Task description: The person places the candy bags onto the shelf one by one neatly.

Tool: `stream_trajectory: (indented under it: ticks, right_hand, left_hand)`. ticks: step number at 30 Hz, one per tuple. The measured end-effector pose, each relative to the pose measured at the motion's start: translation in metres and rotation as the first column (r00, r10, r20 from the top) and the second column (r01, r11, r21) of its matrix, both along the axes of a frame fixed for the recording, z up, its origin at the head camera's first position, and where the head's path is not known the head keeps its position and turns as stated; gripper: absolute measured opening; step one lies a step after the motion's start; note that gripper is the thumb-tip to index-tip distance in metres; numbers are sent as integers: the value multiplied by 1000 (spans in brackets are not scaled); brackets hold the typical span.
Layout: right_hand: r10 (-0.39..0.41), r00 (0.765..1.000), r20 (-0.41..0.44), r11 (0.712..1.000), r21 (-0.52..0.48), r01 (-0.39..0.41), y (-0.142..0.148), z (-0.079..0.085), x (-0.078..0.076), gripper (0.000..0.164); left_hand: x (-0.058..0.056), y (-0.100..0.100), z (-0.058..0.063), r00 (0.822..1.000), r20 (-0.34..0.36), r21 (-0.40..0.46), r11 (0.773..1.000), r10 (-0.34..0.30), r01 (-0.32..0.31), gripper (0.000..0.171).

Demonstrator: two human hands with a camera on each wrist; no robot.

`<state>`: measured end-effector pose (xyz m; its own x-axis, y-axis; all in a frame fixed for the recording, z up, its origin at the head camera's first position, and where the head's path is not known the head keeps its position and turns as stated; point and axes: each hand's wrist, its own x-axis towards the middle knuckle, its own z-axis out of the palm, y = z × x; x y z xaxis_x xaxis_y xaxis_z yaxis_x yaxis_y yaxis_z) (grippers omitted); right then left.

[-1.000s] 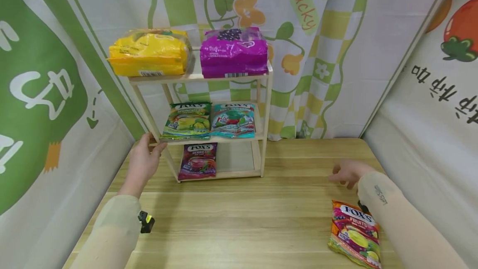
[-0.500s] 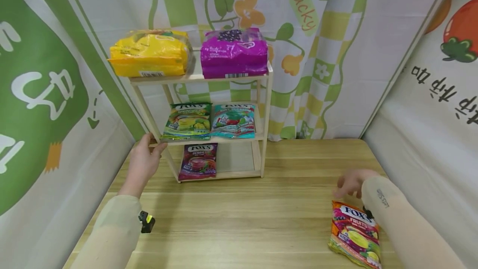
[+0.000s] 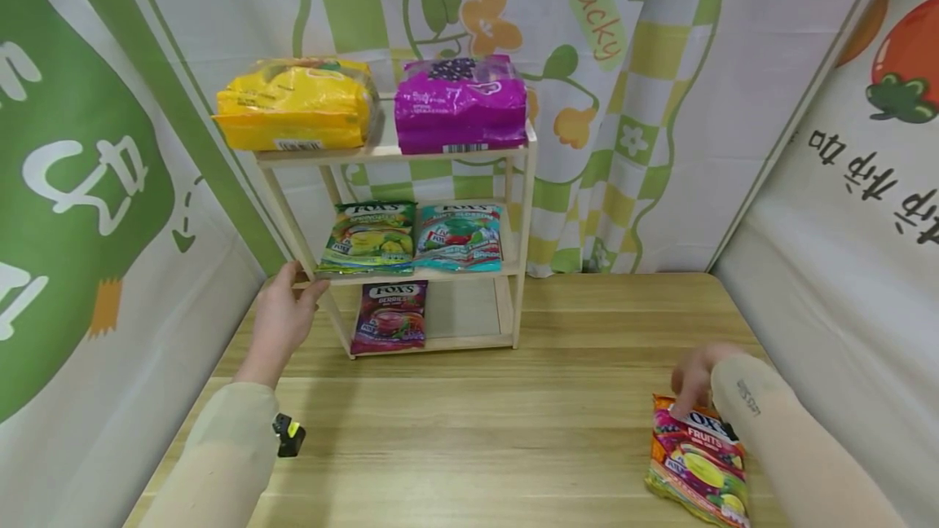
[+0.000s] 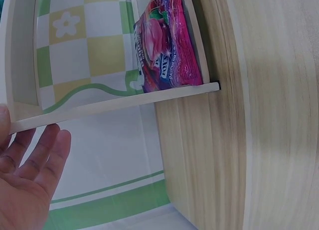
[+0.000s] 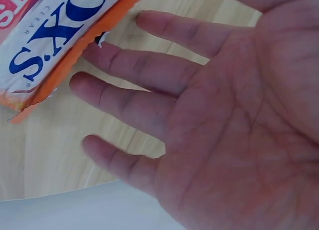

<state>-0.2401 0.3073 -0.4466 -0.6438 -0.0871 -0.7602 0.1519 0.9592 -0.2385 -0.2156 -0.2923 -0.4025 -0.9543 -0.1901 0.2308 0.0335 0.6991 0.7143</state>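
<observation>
In the head view my left hand (image 3: 282,316) grips the left side of a small wooden shelf rack (image 3: 524,226) near its middle tier. The left wrist view shows the thumb on one side of the post and the fingers (image 4: 45,157) on the other. At the right front of the table lies an orange and pink bag of Fox's Fruits candy (image 3: 697,463). My right hand (image 3: 700,373) reaches over its top edge. In the right wrist view the fingers (image 5: 134,108) are spread and nearly straight, one fingertip right at the bag's orange edge.
Yellow (image 3: 293,108) and purple (image 3: 460,108) packages lie on the top tier. Green (image 3: 370,239) and teal (image 3: 458,239) candy bags rest on the middle tier. A dark berries bag (image 3: 389,316) is at the bottom left. Printed curtains (image 3: 667,145) enclose the wooden table (image 3: 469,438).
My right hand has moved back toward me and slightly right, from beyond the candy bag to over its top edge. The left hand and the rack have stayed put.
</observation>
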Motion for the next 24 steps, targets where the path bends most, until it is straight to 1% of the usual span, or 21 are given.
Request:
stream_trajectory:
  ticks: [2,6,11,15,20,22,24]
  right_hand:
    - [20,1000,-10,1000,12,-20,0,-1,0,73]
    - [89,995,-37,995,54,-86,-2,-3,3,67]
    - [132,990,-55,987,96,-126,-5,-5,5,60]
    - [119,989,-85,988,110,-109,-8,-11,8,65]
    - [83,991,-102,995,72,-76,-7,-22,11,81]
    - [79,991,-106,996,52,-74,-7,-24,13,81]
    - [101,989,-111,994,41,-97,-9,-23,14,74]
  left_hand:
    - [0,0,0,1000,-2,1,1000,3,-3,47]
    - [0,-1,-1,1000,-9,-1,1000,1,-1,48]
    - [0,-1,-1,1000,-23,-8,1000,-1,1,45]
    - [1,-1,0,1000,-14,-5,1000,-2,2,47]
    - [1,-1,0,1000,-2,-3,1000,-3,3,51]
    - [1,0,0,1000,-6,-3,1000,-2,2,50]
    - [1,-1,0,1000,-12,-4,1000,-1,1,48]
